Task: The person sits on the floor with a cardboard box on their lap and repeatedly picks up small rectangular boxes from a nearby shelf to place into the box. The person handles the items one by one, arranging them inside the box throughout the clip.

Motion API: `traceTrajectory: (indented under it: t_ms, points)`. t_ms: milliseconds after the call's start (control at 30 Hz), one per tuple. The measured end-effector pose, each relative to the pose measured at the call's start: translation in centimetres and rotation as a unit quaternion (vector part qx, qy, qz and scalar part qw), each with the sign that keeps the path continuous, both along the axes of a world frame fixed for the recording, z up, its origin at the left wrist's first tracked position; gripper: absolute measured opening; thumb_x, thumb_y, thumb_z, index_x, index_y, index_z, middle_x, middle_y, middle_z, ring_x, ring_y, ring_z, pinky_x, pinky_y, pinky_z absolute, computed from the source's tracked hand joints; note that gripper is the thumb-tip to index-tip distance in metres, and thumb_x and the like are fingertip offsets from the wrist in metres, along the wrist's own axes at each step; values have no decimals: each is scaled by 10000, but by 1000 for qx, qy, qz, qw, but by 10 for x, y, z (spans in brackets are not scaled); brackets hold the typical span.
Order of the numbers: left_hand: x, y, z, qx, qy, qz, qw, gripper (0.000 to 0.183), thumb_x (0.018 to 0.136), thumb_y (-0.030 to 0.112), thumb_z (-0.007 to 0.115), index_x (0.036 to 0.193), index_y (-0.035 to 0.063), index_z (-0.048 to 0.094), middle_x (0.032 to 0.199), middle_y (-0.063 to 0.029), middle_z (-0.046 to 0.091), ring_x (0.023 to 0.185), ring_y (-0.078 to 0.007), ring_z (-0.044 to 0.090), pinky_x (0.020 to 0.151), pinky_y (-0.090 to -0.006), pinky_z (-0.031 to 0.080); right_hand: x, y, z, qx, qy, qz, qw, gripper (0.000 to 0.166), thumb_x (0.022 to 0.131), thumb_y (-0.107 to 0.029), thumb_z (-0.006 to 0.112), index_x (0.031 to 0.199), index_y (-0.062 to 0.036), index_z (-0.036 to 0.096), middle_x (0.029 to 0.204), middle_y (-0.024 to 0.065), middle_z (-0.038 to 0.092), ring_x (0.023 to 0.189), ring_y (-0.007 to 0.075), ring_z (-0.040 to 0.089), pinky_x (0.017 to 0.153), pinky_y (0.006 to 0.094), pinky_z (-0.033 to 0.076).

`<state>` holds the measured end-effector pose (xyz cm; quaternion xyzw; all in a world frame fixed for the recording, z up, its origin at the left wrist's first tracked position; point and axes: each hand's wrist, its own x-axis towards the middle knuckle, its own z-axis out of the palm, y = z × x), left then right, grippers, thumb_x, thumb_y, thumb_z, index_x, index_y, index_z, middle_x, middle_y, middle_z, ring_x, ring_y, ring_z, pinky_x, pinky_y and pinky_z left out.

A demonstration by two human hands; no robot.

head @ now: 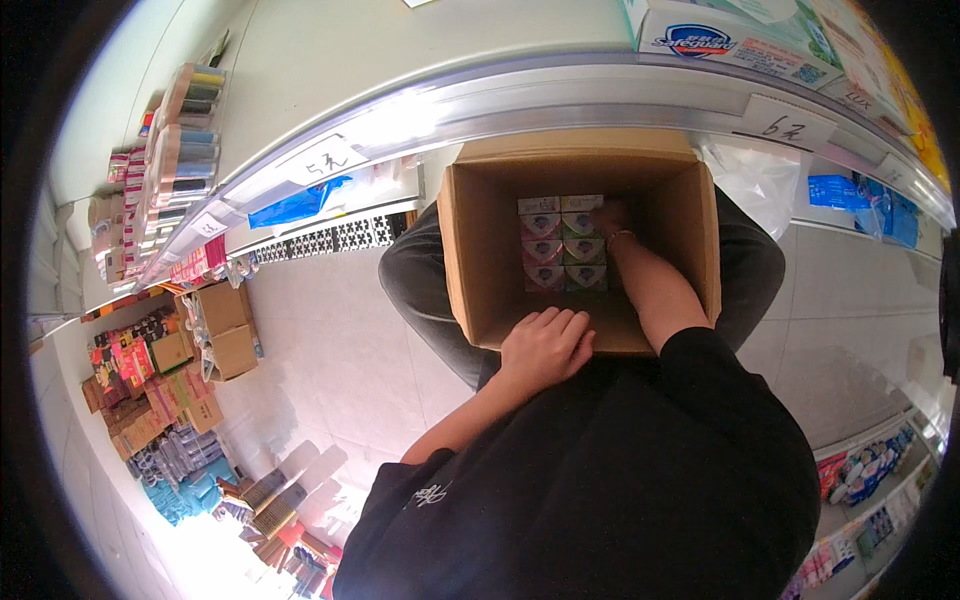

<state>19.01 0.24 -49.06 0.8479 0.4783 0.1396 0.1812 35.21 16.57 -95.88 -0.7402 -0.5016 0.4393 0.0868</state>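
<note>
An open cardboard box [487, 240] stands between my knees, close against a shelf edge. Two columns of small soap boxes [542, 253] lie on its bottom, the left column pink and the right one green. My right hand [616, 217] reaches deep inside, at the upper right end of the green column. Shadow blurs its fingers, so whether it grips a soap box cannot be told. My left hand [547, 343] rests on the near rim of the cardboard box, fingers bent over the edge.
A shelf with a clear price rail [480, 105] runs across above the box, holding a large Safeguard carton [705, 37] at upper right. Stacked goods and an open carton [229, 330] stand at left. Another stocked shelf [874, 517] is at lower right.
</note>
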Motion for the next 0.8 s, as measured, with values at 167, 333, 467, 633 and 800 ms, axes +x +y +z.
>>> traceTrajectory:
  t_ms: [167, 333, 467, 633, 800]
  points:
    - [2, 0, 2, -7, 7, -6, 1000, 150, 879, 204, 687, 965, 87, 650, 789, -66, 645, 734, -251, 654, 641, -369, 541, -8, -2, 18, 22, -3, 86, 996, 433, 792, -317, 743, 1109, -21, 750, 1205, 192, 715, 1077, 331, 700, 926, 437, 549]
    - [4, 1, 3, -21, -3, -8, 1000, 186, 892, 220, 674, 996, 68, 652, 813, -89, 658, 768, -279, 665, 656, -400, 554, -11, -4, 43, 85, -63, 156, 982, 416, 775, -312, 734, 1087, -37, 765, 1218, 198, 707, 1096, 339, 690, 933, 440, 548]
    - [-2, -7, -2, -52, -19, 13, 998, 208, 929, 262, 644, 1009, 70, 636, 820, -113, 661, 786, -300, 672, 660, -422, 552, -23, -5, 121, 75, -122, 217, 966, 364, 866, -192, 650, 1189, -34, 704, 1216, 202, 687, 1066, 396, 683, 936, 496, 545]
    - [-3, -19, 3, -64, -6, 29, 998, 212, 945, 280, 627, 977, 71, 628, 814, -119, 666, 778, -302, 675, 664, -420, 553, -44, -29, 151, 99, -199, 433, 874, 385, 876, -199, 665, 1239, -73, 690, 1215, 218, 676, 1127, 405, 657, 980, 487, 535]
    - [6, 0, 1, 6, -30, -18, 999, 226, 951, 286, 626, 1020, 71, 635, 849, -132, 672, 798, -322, 678, 696, -449, 552, -5, 13, 63, 119, -72, 386, 912, 433, 728, -145, 684, 1135, 1, 710, 1183, 228, 672, 1116, 373, 644, 995, 440, 512]
